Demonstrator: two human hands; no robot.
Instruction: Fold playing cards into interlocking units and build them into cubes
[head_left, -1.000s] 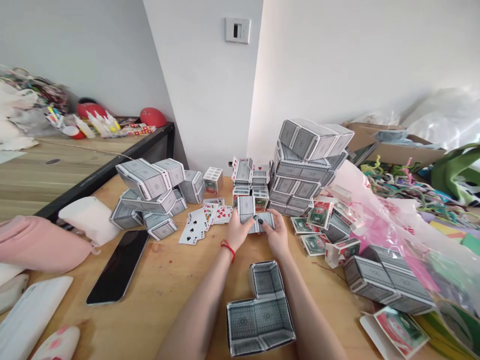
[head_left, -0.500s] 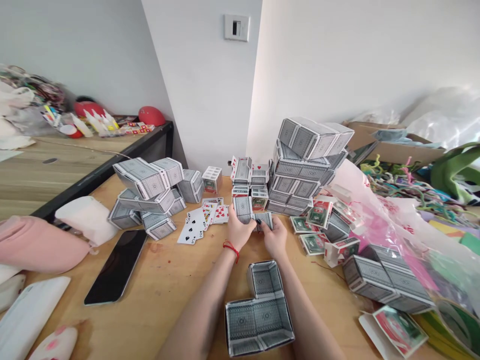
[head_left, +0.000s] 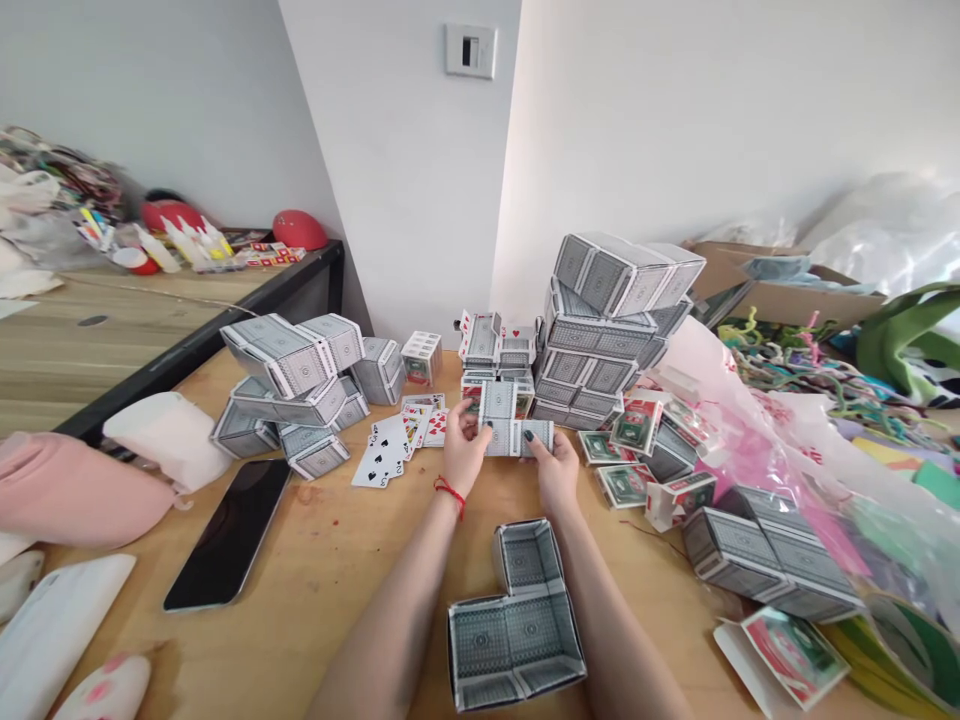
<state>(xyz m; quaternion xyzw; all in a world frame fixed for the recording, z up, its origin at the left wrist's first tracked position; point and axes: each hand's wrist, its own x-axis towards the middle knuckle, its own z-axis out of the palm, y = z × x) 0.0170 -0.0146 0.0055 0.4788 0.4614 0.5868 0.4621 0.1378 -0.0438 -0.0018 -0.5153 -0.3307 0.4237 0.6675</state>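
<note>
Both hands hold several grey-backed playing cards (head_left: 498,436) that together make an L, backs toward me. One card rises at the upper left and the others run along the bottom. My left hand (head_left: 465,450), with a red string bracelet (head_left: 451,492) on its wrist, grips the left end, thumb in front. My right hand (head_left: 556,468) pinches the right end, its dark-nailed thumb on the card's back. Between my forearms an open L-shaped tray made of cards (head_left: 517,630) lies on the table. Face-up cards (head_left: 384,450) are spread left of my left hand.
Card-built blocks are stacked in a tall tower (head_left: 592,340) at right and a lower pile (head_left: 292,380) at left. A phone (head_left: 229,535) lies at left. Card boxes (head_left: 637,425), another card block (head_left: 765,560) and a green-and-yellow tape roll (head_left: 900,650) are at right.
The cards in my hands have come together into a flat L facing me, where before they were held apart. My left hand moved slightly left and the right thumb shifted onto the right-hand card.
</note>
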